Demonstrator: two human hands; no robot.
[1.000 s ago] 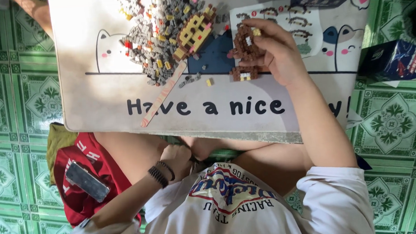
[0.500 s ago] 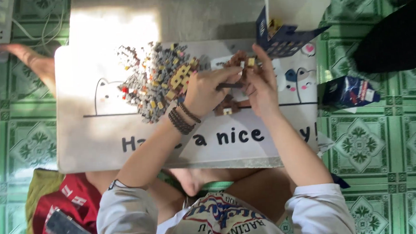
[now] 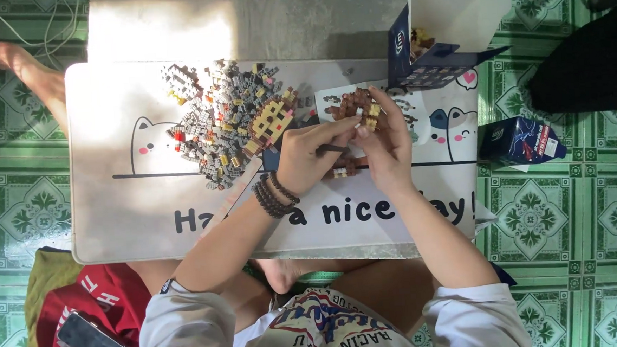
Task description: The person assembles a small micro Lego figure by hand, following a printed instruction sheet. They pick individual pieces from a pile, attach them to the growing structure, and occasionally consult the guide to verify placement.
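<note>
Both hands pinch a brown brick model (image 3: 353, 106) just right of the loose brick pile (image 3: 225, 121): left hand (image 3: 306, 156) and right hand (image 3: 384, 145) fingers narrow. Hard squeeze could snap bricks off.

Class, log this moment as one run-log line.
left hand: holds dark tool | right hand: pinches brown brick model | brick pile: on tray

My view: pale grey long sleeves pushed up to the elbows, white shirt with a red-and-blue printed emblem on the chest — dark beaded bracelets (image 3: 273, 195) stacked on left wrist.
</note>
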